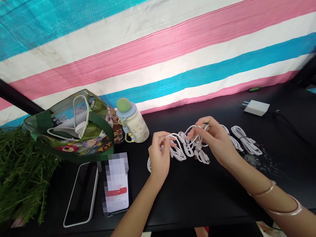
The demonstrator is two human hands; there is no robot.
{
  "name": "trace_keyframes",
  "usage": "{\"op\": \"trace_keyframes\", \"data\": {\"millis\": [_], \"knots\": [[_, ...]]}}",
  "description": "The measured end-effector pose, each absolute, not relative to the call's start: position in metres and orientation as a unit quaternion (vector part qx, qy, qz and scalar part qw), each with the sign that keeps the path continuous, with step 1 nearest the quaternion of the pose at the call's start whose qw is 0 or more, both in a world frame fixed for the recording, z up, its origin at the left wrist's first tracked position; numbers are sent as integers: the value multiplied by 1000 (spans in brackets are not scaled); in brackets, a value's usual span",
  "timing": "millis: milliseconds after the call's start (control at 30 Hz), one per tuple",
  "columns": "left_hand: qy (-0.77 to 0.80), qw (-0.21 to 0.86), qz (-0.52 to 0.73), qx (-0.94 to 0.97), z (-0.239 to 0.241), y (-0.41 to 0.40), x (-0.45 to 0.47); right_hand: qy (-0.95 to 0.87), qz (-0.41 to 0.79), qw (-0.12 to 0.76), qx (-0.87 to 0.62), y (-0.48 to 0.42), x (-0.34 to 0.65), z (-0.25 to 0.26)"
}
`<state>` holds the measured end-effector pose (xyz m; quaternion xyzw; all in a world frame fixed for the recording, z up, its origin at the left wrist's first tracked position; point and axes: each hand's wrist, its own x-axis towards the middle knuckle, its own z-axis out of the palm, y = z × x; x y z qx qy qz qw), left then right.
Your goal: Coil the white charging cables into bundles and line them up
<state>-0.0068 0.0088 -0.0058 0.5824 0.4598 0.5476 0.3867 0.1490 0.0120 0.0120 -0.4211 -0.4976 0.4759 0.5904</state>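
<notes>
My left hand (pixel 159 155) is closed, thumb and fingers pinching a loop of white charging cable. My right hand (pixel 217 139) pinches white cable too, a short way to the right, bracelets on its forearm. Between and under the hands lie coiled bundles of white cable (pixel 189 147), one with its plug ends (pixel 202 157) showing. Whether both hands hold the same cable, I cannot tell. Just right of my right hand rests a tied white cable coil (pixel 246 141), with another partly hidden beside it. A bit of coil (pixel 149 164) shows left of my left hand.
A white charger plug (pixel 257 107) lies at the right on the black table (pixel 203 198). A bottle with a green lid (pixel 134 123), a clear green-trimmed bag (pixel 74 145), two phones (pixel 82 194) and a leafy plant (pixel 11 176) occupy the left. Striped sheeting (pixel 166 47) hangs behind.
</notes>
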Motion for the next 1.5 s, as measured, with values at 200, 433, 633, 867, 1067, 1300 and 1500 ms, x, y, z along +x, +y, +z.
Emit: {"op": "trace_keyframes", "data": {"millis": [200,433,633,867,1067,1300,1500], "knots": [[450,413,584,534,-3,13,-10,-462,476,615,-426,14,155,11],[429,429,572,552,0,11,-9,-482,535,568,-399,13,153,12],[416,413,568,578,1,11,-9,-470,569,562,-374,13,154,14],[406,397,574,590,1,11,-9,-501,522,572,-386,17,155,10],[401,409,563,596,2,9,-10,-491,538,568,-384,16,154,11],[375,446,505,637,3,6,-8,-533,566,511,-367,11,151,13],[367,471,496,631,3,7,-7,-554,568,497,-351,8,149,11]]}}
